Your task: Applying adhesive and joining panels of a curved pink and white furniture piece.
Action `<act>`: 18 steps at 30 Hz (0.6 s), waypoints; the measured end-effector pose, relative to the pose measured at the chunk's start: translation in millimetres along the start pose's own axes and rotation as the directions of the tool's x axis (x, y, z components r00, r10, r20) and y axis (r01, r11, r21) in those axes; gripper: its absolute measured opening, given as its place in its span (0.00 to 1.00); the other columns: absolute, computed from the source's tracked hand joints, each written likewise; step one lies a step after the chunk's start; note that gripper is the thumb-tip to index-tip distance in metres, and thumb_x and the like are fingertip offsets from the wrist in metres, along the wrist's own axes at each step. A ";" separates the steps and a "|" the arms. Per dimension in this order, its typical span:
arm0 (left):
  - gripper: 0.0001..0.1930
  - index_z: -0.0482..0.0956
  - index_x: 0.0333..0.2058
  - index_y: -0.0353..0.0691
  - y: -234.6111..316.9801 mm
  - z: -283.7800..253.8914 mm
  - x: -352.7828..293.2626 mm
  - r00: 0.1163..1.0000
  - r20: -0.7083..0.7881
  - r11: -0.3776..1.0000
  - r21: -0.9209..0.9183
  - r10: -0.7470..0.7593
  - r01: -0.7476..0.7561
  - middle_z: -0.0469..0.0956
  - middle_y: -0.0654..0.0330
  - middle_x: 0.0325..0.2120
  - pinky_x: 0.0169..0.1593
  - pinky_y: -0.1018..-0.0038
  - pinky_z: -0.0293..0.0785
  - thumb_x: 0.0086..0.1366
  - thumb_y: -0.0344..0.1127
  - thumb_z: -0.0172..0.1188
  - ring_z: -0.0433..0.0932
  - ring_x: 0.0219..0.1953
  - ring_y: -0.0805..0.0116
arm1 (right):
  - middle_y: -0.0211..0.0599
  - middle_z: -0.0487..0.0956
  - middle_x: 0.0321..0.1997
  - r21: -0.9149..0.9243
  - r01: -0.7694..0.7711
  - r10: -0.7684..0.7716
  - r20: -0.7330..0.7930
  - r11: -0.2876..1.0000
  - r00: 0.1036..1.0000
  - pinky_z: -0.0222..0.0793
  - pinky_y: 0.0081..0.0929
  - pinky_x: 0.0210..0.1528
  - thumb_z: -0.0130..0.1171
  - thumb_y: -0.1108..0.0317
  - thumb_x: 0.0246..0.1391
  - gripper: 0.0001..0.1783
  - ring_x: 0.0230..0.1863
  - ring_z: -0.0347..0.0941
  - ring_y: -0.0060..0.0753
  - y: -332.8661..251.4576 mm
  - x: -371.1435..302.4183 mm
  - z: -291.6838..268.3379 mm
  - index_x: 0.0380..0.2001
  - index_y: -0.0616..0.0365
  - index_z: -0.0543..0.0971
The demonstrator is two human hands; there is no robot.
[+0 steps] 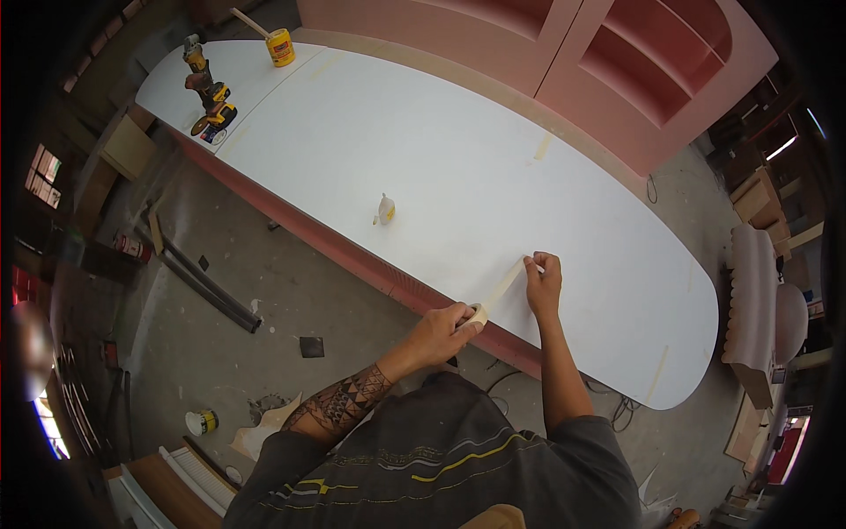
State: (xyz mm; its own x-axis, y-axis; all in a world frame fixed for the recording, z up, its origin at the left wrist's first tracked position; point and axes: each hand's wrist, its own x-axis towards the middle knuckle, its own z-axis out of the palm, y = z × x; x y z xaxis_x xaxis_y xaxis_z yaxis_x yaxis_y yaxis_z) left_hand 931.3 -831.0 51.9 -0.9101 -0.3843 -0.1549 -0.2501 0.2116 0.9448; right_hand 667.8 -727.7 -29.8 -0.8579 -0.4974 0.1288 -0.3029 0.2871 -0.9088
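My left hand (434, 335) grips a roll of cream masking tape (478, 316) at the near edge of a long white tabletop (423, 145). A pulled-out tape strip (505, 283) runs taut from the roll up to my right hand (544, 286). The right fingertips pinch the strip's free end, just over the white surface. Farther left on the tabletop lies a small whitish crumpled piece (386, 210) with a yellow patch. Pale tape pieces are stuck to the top, one near the far edge (543, 146) and another at the right end (658, 374).
Yellow-and-black power tools (211, 97) and a yellow tub (280, 48) with a stick stand at the tabletop's far left. A pink shelf unit (617, 70) stands behind it. Dark pipes (207, 286) and a paint can (202, 422) are on the floor at left; cables (624, 410) lie below right.
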 end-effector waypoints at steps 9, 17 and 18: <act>0.23 0.80 0.34 0.34 -52.5 -30.1 -16.0 0.917 -0.276 0.956 -0.018 -0.287 0.294 0.83 0.58 0.25 0.31 0.71 0.77 0.75 0.53 0.58 0.83 0.24 0.71 | 0.46 0.77 0.49 -0.438 0.255 -0.157 0.248 0.862 0.956 0.61 0.52 0.65 0.71 0.67 0.55 0.09 0.59 0.69 0.52 -57.8 16.3 88.1 0.32 0.61 0.83; 0.23 0.77 0.28 0.34 -74.0 -2.3 -3.2 0.898 -0.361 0.964 -0.006 -0.251 0.267 0.81 0.47 0.21 0.32 0.58 0.75 0.72 0.50 0.59 0.82 0.25 0.50 | 0.46 0.74 0.56 -0.616 0.168 -0.059 0.193 0.769 0.979 0.39 0.72 0.77 0.69 0.65 0.56 0.08 0.67 0.63 0.51 -56.7 17.0 95.6 0.33 0.59 0.85; 0.23 0.77 0.28 0.34 -77.4 -1.6 -2.6 0.898 -0.360 0.963 -0.006 -0.254 0.270 0.81 0.47 0.21 0.32 0.58 0.75 0.72 0.50 0.59 0.82 0.25 0.50 | 0.46 0.74 0.56 -0.618 0.162 -0.052 0.192 0.770 0.980 0.39 0.72 0.77 0.69 0.65 0.56 0.08 0.67 0.63 0.51 -56.2 17.4 96.3 0.33 0.58 0.86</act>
State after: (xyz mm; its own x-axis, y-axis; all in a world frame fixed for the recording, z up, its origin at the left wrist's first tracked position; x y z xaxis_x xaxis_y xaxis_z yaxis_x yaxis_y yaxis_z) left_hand 953.6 -847.8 -20.4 -0.6344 -0.7224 -0.2750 -0.4844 0.0942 0.8698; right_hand 709.8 -831.3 -14.7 -0.7454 -0.6595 0.0970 -0.6282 0.6463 -0.4333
